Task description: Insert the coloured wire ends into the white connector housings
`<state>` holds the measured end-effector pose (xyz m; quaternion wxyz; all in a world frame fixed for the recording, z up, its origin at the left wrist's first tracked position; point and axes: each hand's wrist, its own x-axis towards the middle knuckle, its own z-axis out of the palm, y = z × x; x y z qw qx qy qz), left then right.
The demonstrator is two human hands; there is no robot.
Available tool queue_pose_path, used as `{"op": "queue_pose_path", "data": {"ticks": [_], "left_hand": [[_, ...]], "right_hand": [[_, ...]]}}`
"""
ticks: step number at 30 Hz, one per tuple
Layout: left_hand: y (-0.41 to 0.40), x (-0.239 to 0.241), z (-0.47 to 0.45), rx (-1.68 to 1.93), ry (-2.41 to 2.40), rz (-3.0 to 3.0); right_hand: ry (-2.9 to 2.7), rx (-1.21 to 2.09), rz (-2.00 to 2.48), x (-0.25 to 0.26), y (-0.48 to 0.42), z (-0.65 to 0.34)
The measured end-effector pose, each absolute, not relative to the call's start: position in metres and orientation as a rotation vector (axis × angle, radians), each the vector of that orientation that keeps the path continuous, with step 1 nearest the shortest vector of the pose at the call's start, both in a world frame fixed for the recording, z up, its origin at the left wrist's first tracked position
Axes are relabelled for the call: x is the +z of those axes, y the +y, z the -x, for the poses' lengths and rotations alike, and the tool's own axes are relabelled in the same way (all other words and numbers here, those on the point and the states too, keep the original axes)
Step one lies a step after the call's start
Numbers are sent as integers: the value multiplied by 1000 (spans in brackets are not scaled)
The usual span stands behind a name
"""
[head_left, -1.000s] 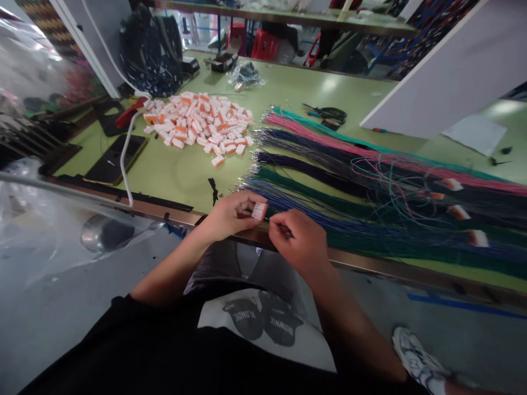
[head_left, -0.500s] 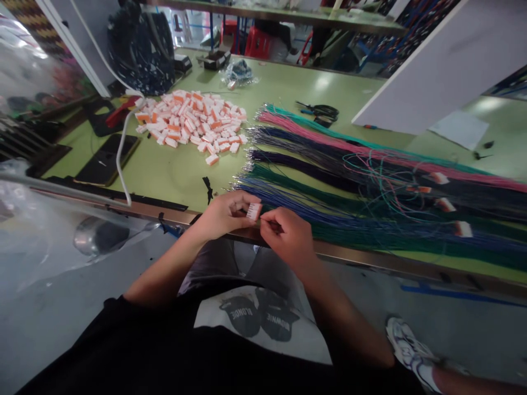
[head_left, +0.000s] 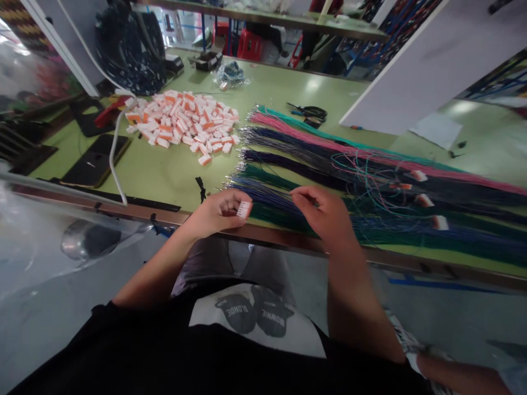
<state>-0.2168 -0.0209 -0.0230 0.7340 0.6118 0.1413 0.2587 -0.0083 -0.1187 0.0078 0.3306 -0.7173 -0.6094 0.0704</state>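
Note:
Between the thumb and fingers of my left hand (head_left: 214, 213) is a small white and orange connector housing (head_left: 244, 209), its row of slots facing me. This hand is at the table's front edge. My right hand (head_left: 323, 211) is over the bundle of blue wires (head_left: 272, 196), to the right of the connector and apart from it. Its thumb and forefinger are pinched together; whatever may be between them is too fine to make out. The wires' metal terminal ends (head_left: 228, 182) lie just beyond my left hand.
A heap of white and orange connector housings (head_left: 181, 118) lies at the back left. Pink wires (head_left: 296, 129) and teal wires (head_left: 288, 115) run off to the right, with several wired connectors on top. A phone (head_left: 95, 160), pliers (head_left: 308, 111) and a white panel (head_left: 395, 71) are also there.
My right hand has moved away from the connector, to the right and slightly farther over the wires. My left hand still holds the connector. The whole view has shifted a little.

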Motion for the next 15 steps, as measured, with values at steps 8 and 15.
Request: {"op": "queue_pose_path", "data": {"ticks": [8,15], "left_hand": [[-22,-19,216,563,315,-1345],[-24,-23,215,596,383,-1303]], "right_hand": [[-1763,108,1863,-1,-118,23],[-1910,305,1698,-3,-117,63]]}}
